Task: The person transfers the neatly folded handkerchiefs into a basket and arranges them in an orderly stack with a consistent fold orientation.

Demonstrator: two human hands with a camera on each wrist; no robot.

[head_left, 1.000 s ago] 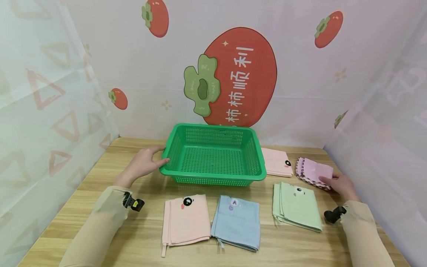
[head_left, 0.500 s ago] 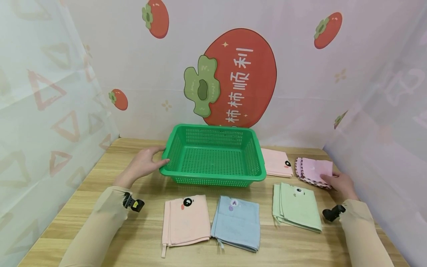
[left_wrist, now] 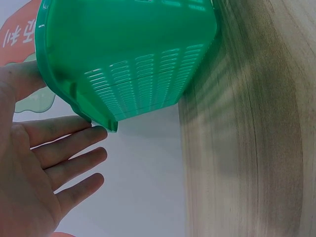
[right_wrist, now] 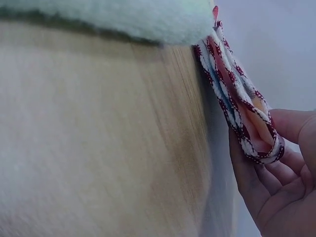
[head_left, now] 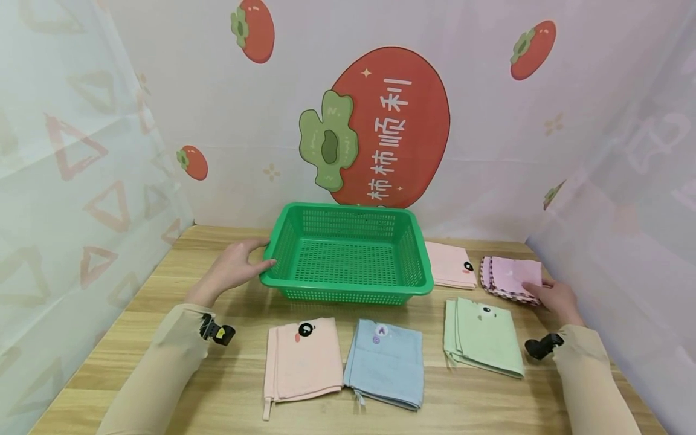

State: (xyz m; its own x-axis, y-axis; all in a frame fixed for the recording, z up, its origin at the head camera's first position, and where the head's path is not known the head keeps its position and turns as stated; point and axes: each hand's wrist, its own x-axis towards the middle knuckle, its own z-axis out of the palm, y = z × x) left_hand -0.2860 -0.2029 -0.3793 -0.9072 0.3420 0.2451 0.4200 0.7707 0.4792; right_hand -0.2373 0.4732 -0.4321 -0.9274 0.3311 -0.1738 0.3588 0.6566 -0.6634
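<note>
A green slatted basket [head_left: 348, 294] stands at the table's middle back. My left hand [head_left: 255, 257] lies flat against its left rim with straight fingers; the left wrist view shows the fingertips [left_wrist: 96, 133] touching the basket's corner [left_wrist: 123, 59]. At the far right lies a folded pink cloth [head_left: 508, 275] with dark scalloped edging. My right hand [head_left: 544, 290] holds its near right corner. In the right wrist view the thumb is on one side of the folded cloth [right_wrist: 232, 84] and the fingers [right_wrist: 261, 182] on the other.
A peach cloth [head_left: 304, 356], a blue cloth [head_left: 386, 362] and a green cloth [head_left: 484, 335] lie in a row along the front. Another peach cloth [head_left: 450, 264] lies right of the basket. Printed curtains enclose the table on three sides.
My right hand and the pink cloth have shifted slightly toward the back of the table. The left hand and the basket have not moved.
</note>
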